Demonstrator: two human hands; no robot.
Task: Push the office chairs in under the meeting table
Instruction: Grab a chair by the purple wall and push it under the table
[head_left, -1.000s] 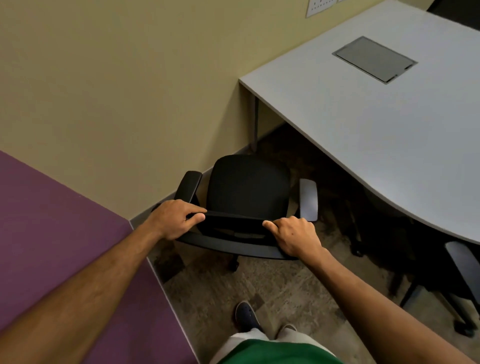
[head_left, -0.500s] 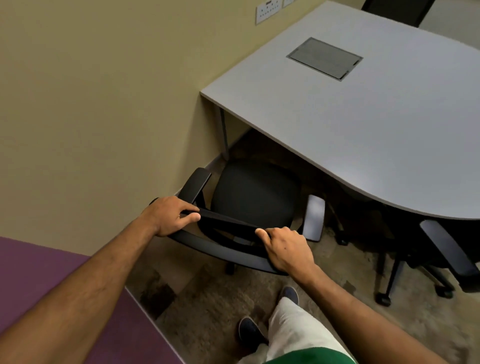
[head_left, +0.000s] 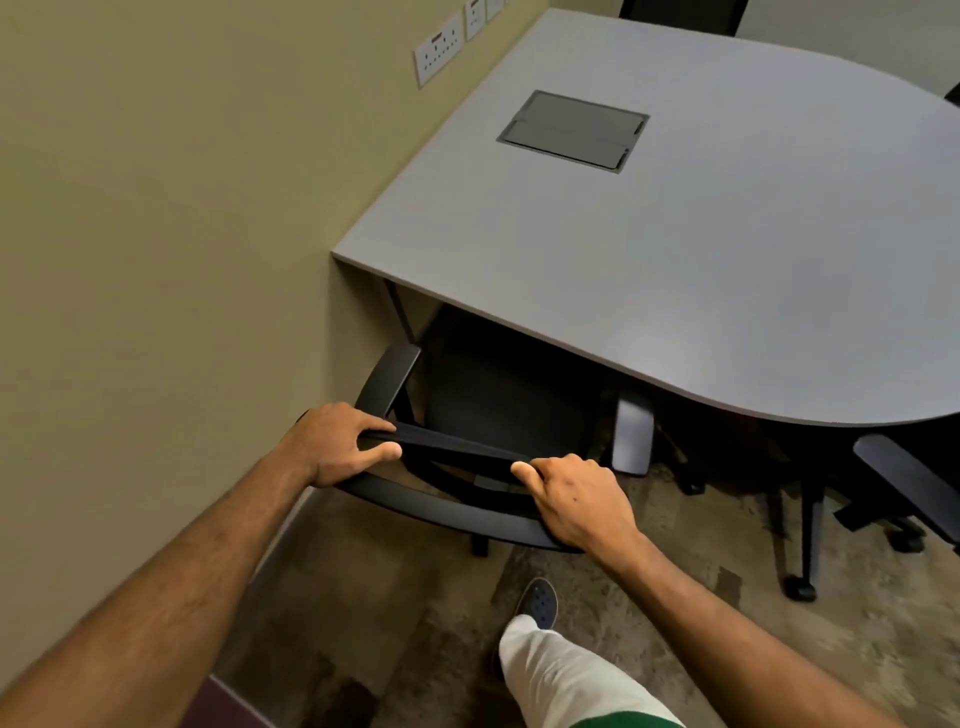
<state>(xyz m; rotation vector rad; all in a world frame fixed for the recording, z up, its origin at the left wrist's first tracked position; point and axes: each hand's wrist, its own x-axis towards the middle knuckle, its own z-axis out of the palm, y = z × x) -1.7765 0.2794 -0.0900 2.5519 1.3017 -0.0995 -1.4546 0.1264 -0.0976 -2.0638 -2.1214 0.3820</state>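
Observation:
A black office chair (head_left: 498, 400) with armrests stands at the near left corner of the grey meeting table (head_left: 675, 260). The front of its seat is under the table edge. My left hand (head_left: 343, 441) grips the left end of the chair's backrest top. My right hand (head_left: 571, 493) grips the right end of the same backrest. A second black chair (head_left: 883, 488) sits at the right, partly under the table's curved edge.
An olive wall (head_left: 182, 208) with white sockets (head_left: 439, 49) runs close along the chair's left side. A grey cable hatch (head_left: 574, 130) is set in the tabletop. Another chair back (head_left: 680, 15) shows at the far side. My leg and shoe (head_left: 540, 613) stand on brown carpet.
The chair has rolled forward and its seat has gone partly under the table. I have stepped forward with it. Both hands keep the same hold on the backrest.

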